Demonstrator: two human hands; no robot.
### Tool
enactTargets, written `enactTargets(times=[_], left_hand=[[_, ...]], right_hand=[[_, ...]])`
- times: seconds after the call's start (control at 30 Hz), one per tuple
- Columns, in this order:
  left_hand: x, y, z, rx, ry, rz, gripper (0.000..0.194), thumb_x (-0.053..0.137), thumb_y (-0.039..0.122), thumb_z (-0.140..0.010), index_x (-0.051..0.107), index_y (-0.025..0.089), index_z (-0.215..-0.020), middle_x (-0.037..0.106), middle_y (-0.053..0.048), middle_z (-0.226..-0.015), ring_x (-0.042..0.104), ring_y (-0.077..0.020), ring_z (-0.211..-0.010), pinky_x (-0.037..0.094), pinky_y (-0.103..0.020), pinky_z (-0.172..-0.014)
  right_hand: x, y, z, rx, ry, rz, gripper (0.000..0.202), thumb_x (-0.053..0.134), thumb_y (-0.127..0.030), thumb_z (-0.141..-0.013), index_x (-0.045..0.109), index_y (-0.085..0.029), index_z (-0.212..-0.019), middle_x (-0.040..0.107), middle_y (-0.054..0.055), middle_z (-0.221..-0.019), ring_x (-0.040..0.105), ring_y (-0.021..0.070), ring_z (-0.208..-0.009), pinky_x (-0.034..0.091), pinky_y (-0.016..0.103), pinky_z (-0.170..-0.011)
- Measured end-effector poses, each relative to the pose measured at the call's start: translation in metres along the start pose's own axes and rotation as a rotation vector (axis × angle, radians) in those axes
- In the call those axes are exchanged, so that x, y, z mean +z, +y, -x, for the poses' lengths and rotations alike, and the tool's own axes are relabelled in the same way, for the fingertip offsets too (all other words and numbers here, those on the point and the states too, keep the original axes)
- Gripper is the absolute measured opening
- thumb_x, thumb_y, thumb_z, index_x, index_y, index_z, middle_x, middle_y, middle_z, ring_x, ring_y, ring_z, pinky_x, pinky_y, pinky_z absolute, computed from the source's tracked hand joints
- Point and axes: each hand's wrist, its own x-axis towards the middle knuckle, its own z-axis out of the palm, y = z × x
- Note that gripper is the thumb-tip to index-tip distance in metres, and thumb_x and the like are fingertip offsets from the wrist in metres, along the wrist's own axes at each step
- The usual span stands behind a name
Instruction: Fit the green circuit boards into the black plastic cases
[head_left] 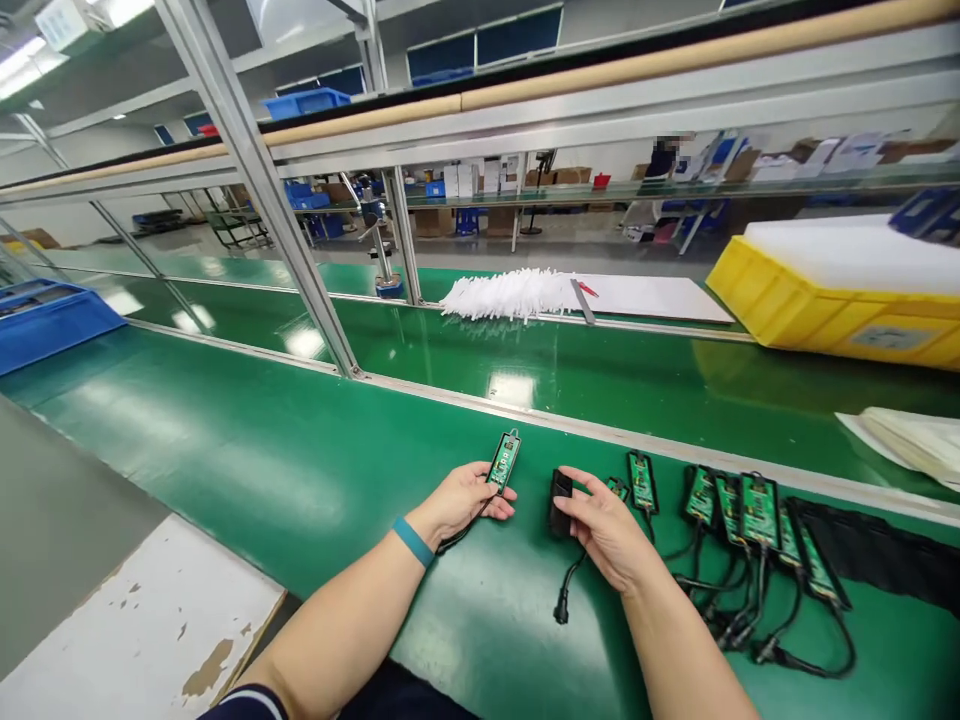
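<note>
My left hand (474,492), with a teal band at the wrist, grips a green circuit board in a black casing (505,458). Its component side faces up, and a black cable runs back under the wrist. Between the thumb and fingers of my right hand (604,525) is a black plastic case (560,503), held upright with its dark side toward me. A black cable with a connector (562,605) hangs below that hand. Just right of it, another cased circuit board (642,482) lies on the green bench, and one more is partly hidden behind my fingers.
Several cabled circuit boards (759,508) lie at the right beside a black cloth (885,550). White strips (517,295) are piled across the bench. A yellow bin (840,310) stands far right, a blue tray (52,320) far left. A metal post (262,180) rises from the bench.
</note>
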Motion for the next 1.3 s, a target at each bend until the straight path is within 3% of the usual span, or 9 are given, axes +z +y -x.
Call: enactTargets(times=[0.13, 0.37, 0.53, 0.7, 1.0, 1.13, 1.3], left_hand=[[-0.007, 0.001, -0.006, -0.084, -0.069, 0.006, 0.034, 0.069, 0.025, -0.079, 0.054, 0.01, -0.105, 0.069, -0.018, -0.096, 0.069, -0.0165, -0.068, 0.051, -0.025, -0.062], [-0.001, 0.005, -0.003, -0.08, -0.056, -0.06, 0.044, 0.073, 0.021, -0.074, 0.053, 0.009, -0.111, 0.07, -0.017, -0.094, 0.07, -0.0189, -0.069, 0.052, -0.029, -0.066], [0.005, 0.006, 0.001, -0.046, 0.0, -0.121, 0.052, 0.075, 0.025, -0.074, 0.05, 0.009, -0.117, 0.07, -0.016, -0.09, 0.071, -0.0212, -0.071, 0.055, -0.034, -0.071], [0.005, 0.012, 0.001, 0.054, 0.101, -0.285, 0.047, 0.07, 0.028, -0.076, 0.051, 0.01, -0.115, 0.069, -0.013, -0.091, 0.068, -0.0156, -0.063, 0.053, -0.028, -0.061], [0.004, 0.017, 0.009, -0.016, 0.024, -0.509, 0.043, 0.055, 0.047, -0.086, 0.06, 0.012, -0.112, 0.066, -0.007, -0.081, 0.059, -0.0126, -0.06, 0.05, -0.024, -0.054], [0.014, 0.016, 0.019, 0.076, 0.04, -0.834, 0.04, 0.052, 0.041, -0.089, 0.062, 0.016, -0.118, 0.066, -0.008, -0.091, 0.059, -0.0134, -0.061, 0.05, -0.027, -0.059], [0.026, 0.016, 0.031, 0.388, 0.038, -1.236, 0.03, 0.054, 0.028, -0.09, 0.064, 0.022, -0.117, 0.066, -0.009, -0.102, 0.059, -0.0218, -0.093, 0.047, -0.034, -0.086]], right_hand=[[0.0, 0.012, 0.001, 0.002, 0.032, 0.074, 0.056, 0.082, -0.025, -0.062, 0.052, -0.018, -0.109, 0.059, -0.007, -0.061, 0.046, 0.0044, -0.039, 0.036, 0.015, -0.035], [0.002, 0.019, -0.001, -0.003, 0.086, 0.086, 0.055, 0.078, -0.026, -0.068, 0.052, -0.019, -0.116, 0.063, -0.003, -0.069, 0.055, 0.0089, -0.048, 0.052, 0.021, -0.043], [0.006, 0.019, 0.0, 0.018, 0.102, 0.04, 0.043, 0.077, -0.023, -0.069, 0.057, -0.017, -0.107, 0.065, -0.001, -0.07, 0.061, 0.0117, -0.055, 0.057, 0.023, -0.05], [0.012, 0.02, 0.003, 0.035, 0.103, -0.018, 0.033, 0.073, -0.02, -0.073, 0.056, -0.017, -0.101, 0.066, 0.001, -0.066, 0.066, 0.0148, -0.059, 0.06, 0.027, -0.056], [0.016, 0.03, 0.001, 0.068, 0.112, -0.074, 0.026, 0.063, -0.012, -0.078, 0.055, -0.016, -0.102, 0.066, 0.001, -0.067, 0.068, 0.0156, -0.061, 0.061, 0.033, -0.065], [0.016, 0.032, 0.0, 0.072, 0.134, -0.089, 0.025, 0.059, -0.01, -0.079, 0.054, -0.015, -0.103, 0.068, 0.003, -0.07, 0.068, 0.0155, -0.062, 0.061, 0.032, -0.067], [0.018, 0.032, 0.0, 0.089, 0.122, -0.137, 0.028, 0.052, -0.007, -0.079, 0.053, -0.015, -0.107, 0.071, 0.006, -0.074, 0.07, 0.0172, -0.066, 0.06, 0.033, -0.07]])
